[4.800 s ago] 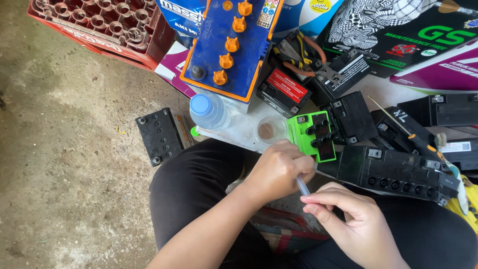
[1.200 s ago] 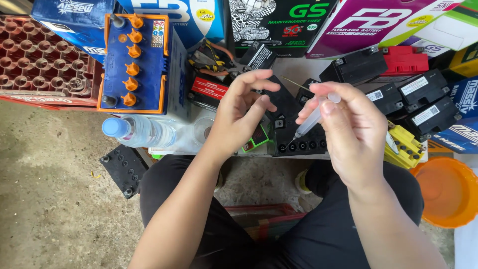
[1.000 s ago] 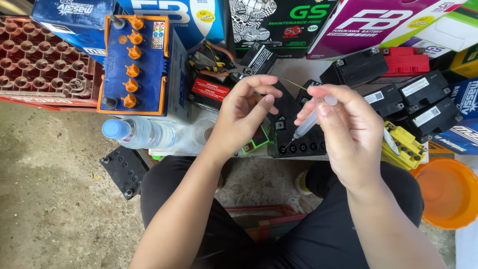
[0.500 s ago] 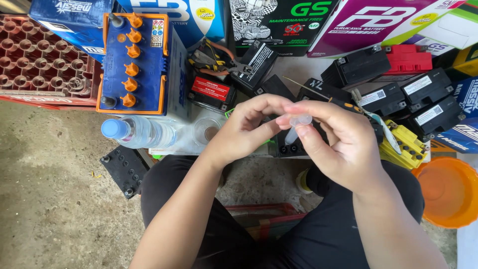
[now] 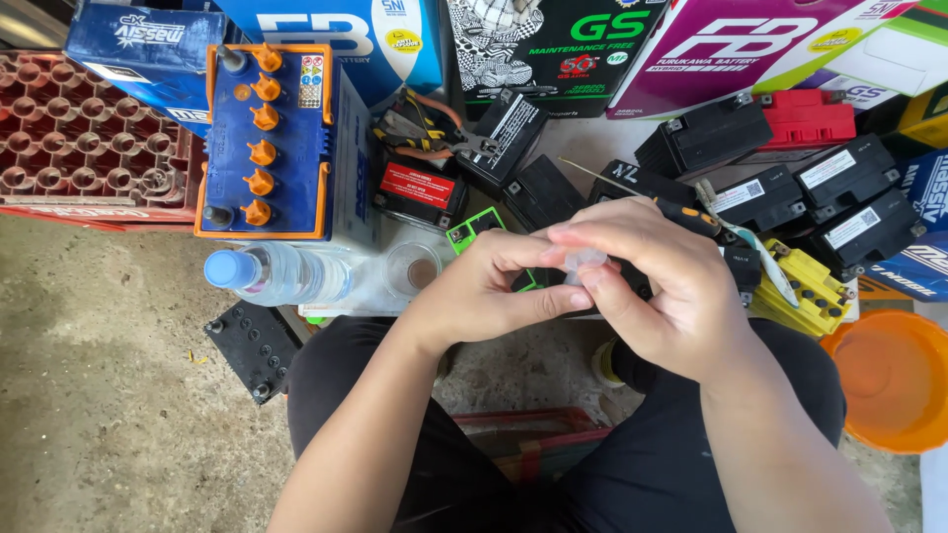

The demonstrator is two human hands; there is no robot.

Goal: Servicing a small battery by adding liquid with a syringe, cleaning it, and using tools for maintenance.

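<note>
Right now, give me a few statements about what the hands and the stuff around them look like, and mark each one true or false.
1. Both hands meet on a small clear tube. True: left hand and right hand pinch it together.
2. The plastic water bottle stands upright. False: it lies on its side.
3. The blue battery has orange caps. True.
4. The orange bowl sits by the left hand. False: it is at the far right, beyond the right arm.
5. A red crate lies at the upper left. True.
</note>
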